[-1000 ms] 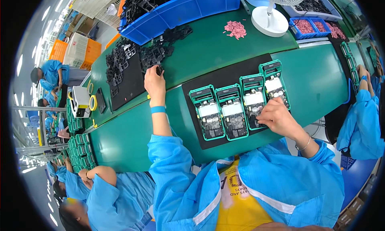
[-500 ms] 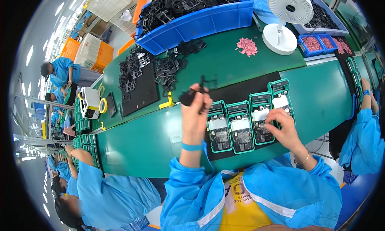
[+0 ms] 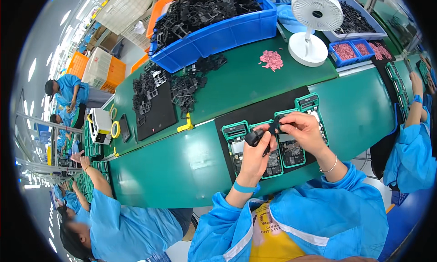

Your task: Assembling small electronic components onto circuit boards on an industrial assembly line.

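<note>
My left hand [image 3: 258, 155] is closed around small black plastic frames [image 3: 255, 137], some poking out past the thumb. My right hand [image 3: 306, 131] meets it, thumb and index finger pinching the end of a black plastic part [image 3: 275, 124] between both hands. Its exact shape is hard to make out. Below the hands several phone-like circuit assemblies in green frames [image 3: 292, 153] stand side by side on a black mat [image 3: 221, 124]. My hands cover the upper parts of the middle ones; the rightmost green frame [image 3: 307, 100] sits a little farther back.
Beyond the mat stand a blue bin [image 3: 218, 40] heaped with black frames, loose black frames [image 3: 187, 86], a pink pile of small parts [image 3: 271, 60] and a white fan [image 3: 308, 49]. A yellow bracket [image 3: 185, 123] marks the bench ledge. Co-workers sit at left [image 3: 132, 223] and right [image 3: 412, 148].
My left hand has moved right and down with the black frames. My right hand has risen from the green-framed assemblies to meet it and now pinches a black part.
</note>
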### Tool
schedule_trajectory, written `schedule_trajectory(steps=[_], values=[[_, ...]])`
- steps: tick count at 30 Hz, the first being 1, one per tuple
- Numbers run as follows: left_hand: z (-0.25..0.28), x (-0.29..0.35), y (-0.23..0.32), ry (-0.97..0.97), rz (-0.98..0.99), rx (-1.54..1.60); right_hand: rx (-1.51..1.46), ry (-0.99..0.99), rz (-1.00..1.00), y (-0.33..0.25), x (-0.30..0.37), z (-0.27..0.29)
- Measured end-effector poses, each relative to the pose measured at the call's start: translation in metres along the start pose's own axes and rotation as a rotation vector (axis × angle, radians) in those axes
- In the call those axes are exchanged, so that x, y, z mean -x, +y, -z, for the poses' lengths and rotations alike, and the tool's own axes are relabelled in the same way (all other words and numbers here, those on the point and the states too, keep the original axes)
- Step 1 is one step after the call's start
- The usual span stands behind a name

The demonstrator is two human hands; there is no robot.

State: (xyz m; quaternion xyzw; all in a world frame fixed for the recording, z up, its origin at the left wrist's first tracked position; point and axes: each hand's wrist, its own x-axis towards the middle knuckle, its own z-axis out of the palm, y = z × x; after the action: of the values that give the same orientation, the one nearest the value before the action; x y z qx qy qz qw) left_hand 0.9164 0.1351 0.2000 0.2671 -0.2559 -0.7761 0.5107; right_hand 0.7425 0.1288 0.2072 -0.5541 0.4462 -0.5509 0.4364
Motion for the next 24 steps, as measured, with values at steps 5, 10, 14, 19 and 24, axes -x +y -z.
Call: schedule_trajectory(steps=[5, 10, 14, 19, 24], values=[[0.034, 0.018, 0.017, 0.222, -0.246, -0.389, 0.268, -0.01, -0.046, -0.005, 0.018, 0.079], [0.114, 0.048, 0.045, 0.393, -0.458, -0.788, 0.543, -0.072, -0.099, -0.001, 0.055, 0.125], [0.138, 0.087, 0.033, 0.408, -0.256, -0.544, 0.857, -0.172, 0.047, -0.006, 0.059, 0.106], [0.113, 0.107, 0.022, 0.367, -0.157, -0.425, 0.822, -0.162, 0.04, 0.003, 0.06, 0.112], [0.106, 0.107, 0.03, 0.394, -0.124, -0.352, 0.837, -0.256, 0.069, 0.003, 0.054, 0.113]])
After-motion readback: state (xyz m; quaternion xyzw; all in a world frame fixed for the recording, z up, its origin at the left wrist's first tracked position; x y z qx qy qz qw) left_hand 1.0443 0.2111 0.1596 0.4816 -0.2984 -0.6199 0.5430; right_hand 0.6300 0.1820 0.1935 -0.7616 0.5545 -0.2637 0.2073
